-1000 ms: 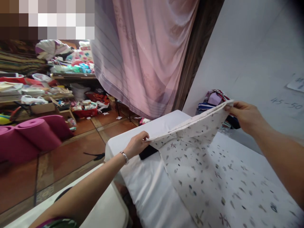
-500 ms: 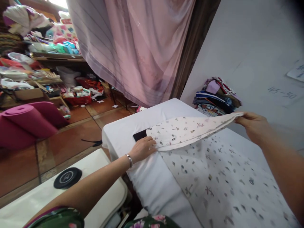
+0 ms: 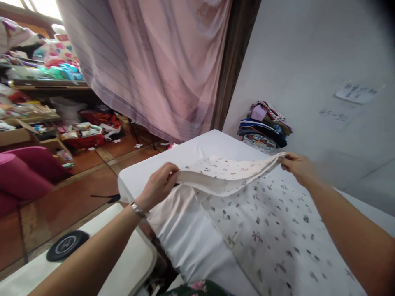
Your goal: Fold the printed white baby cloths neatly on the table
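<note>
A white cloth with small printed motifs (image 3: 265, 230) lies spread over a white-covered table (image 3: 197, 263). Its far part is folded over, and the folded edge hangs raised between my two hands. My left hand (image 3: 162, 183), with a silver bracelet at the wrist, pinches the left corner of that fold. The right corner is pinched in my right hand (image 3: 294, 164). The lifted edge sags in the middle, showing several layers. Only a sliver of a dark flat piece shows beside my left fingers; the rest is hidden.
A pale padded surface with a round black object (image 3: 68, 245) is at lower left. A folded clothes pile (image 3: 263, 127) stands by the wall behind the table. A pink curtain (image 3: 173, 70) hangs at the back. Rolled pink mats (image 3: 24, 176) and cluttered shelves are at left.
My left hand has gone from lying on the cloth to gripping and lifting its left corner. My right hand has lowered slightly with its corner. The view has turned a little to the right.
</note>
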A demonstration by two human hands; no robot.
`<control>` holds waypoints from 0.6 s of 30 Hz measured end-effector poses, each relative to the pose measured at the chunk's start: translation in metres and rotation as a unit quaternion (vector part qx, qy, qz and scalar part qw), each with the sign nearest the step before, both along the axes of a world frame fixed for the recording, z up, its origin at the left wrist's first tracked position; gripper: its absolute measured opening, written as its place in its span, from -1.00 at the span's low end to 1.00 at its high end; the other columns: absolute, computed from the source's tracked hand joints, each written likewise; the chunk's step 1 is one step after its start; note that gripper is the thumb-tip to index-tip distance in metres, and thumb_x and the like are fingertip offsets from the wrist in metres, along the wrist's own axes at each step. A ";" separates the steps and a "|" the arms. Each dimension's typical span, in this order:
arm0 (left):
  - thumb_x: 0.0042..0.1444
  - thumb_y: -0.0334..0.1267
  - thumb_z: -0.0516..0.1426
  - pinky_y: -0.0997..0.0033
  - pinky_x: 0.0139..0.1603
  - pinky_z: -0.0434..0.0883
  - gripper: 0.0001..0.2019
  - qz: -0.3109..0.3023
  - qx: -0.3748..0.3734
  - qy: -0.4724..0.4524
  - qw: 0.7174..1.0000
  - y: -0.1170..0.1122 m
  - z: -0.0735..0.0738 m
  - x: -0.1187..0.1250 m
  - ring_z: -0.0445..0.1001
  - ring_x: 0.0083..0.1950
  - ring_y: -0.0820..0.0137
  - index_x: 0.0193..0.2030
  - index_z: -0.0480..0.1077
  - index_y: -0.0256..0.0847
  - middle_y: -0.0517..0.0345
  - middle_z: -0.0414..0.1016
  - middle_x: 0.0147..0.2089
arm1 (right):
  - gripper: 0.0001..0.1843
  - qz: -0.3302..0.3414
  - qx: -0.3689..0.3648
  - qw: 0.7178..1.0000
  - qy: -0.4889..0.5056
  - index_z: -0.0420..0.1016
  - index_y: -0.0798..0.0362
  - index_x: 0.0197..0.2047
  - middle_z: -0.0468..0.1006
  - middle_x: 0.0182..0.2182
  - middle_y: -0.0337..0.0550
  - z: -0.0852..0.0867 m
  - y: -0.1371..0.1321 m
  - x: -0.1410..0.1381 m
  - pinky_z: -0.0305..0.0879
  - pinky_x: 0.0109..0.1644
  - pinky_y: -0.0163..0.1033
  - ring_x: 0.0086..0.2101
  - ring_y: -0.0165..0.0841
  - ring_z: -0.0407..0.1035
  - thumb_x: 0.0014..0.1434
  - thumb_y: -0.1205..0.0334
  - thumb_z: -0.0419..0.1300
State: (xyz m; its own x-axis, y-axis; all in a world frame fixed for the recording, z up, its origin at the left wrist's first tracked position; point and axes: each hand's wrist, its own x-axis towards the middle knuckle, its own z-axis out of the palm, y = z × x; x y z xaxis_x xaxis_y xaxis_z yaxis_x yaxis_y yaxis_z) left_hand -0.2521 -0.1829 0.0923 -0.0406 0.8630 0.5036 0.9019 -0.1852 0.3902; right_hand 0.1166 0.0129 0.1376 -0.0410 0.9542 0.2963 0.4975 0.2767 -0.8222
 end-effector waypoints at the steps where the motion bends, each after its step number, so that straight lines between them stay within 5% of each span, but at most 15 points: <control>1: 0.17 -0.27 -0.13 0.47 -0.26 0.33 -0.83 -0.028 0.009 -0.008 1.000 -0.006 -0.003 -0.002 0.38 -0.28 0.45 -0.28 0.24 -0.19 0.12 0.39 -0.26 | -0.73 0.002 -0.024 0.999 0.024 0.43 0.07 -0.54 0.30 -0.75 -0.29 -0.005 0.002 0.003 0.01 -0.67 -0.41 -0.70 -0.53 0.13 -0.21 0.04 0.28; 7: 0.17 -0.27 -0.09 0.47 -0.38 0.31 -0.85 -0.126 -0.085 0.085 0.985 -0.038 -0.069 0.003 0.37 -0.40 0.43 -0.33 0.26 -0.16 0.18 0.37 -0.42 | -0.84 -0.006 -0.079 0.987 0.140 0.39 0.08 -0.51 0.43 -0.61 -0.25 -0.033 0.010 0.012 0.19 -0.63 -0.44 -0.60 -0.48 0.31 -0.19 0.21 0.26; 10: 0.16 -0.33 -0.09 0.46 -0.34 0.32 -0.83 -0.158 -0.099 0.116 0.976 -0.047 -0.096 0.014 0.39 -0.36 0.42 -0.19 0.28 -0.14 0.17 0.37 -0.38 | -0.89 -0.004 -0.086 0.979 0.183 0.42 0.08 -0.47 0.46 -0.55 -0.25 -0.044 0.010 0.011 0.32 -0.52 -0.39 -0.55 -0.48 0.34 -0.18 0.28 0.23; 13: 0.14 -0.38 -0.09 0.44 -0.33 0.33 -0.76 -0.150 -0.099 0.129 0.975 -0.050 -0.099 0.026 0.39 -0.32 0.41 -0.10 0.27 -0.11 0.15 0.37 -0.32 | -0.86 0.000 -0.092 0.968 0.235 0.46 0.09 -0.44 0.49 -0.48 -0.24 -0.053 0.009 0.013 0.39 -0.39 -0.34 -0.50 -0.48 0.36 -0.19 0.33 0.20; 18: 0.11 -0.35 -0.09 0.44 -0.37 0.38 -0.82 -0.105 -0.128 0.137 0.977 -0.054 -0.087 0.031 0.43 -0.29 0.40 -0.28 0.31 -0.10 0.15 0.39 -0.25 | -0.84 -0.017 -0.091 0.950 0.300 0.48 0.09 -0.45 0.52 -0.41 -0.24 -0.062 -0.001 0.020 0.41 -0.34 -0.34 -0.44 -0.46 0.37 -0.23 0.36 0.19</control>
State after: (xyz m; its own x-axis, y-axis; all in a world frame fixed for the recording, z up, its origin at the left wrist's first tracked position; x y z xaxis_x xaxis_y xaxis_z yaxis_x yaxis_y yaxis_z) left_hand -0.2212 -0.2371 0.0051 0.2565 0.9369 0.2376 0.9317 -0.3051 0.1971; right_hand 0.1368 0.0118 0.0757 0.1157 0.9894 0.0873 -0.0684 0.0956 -0.9931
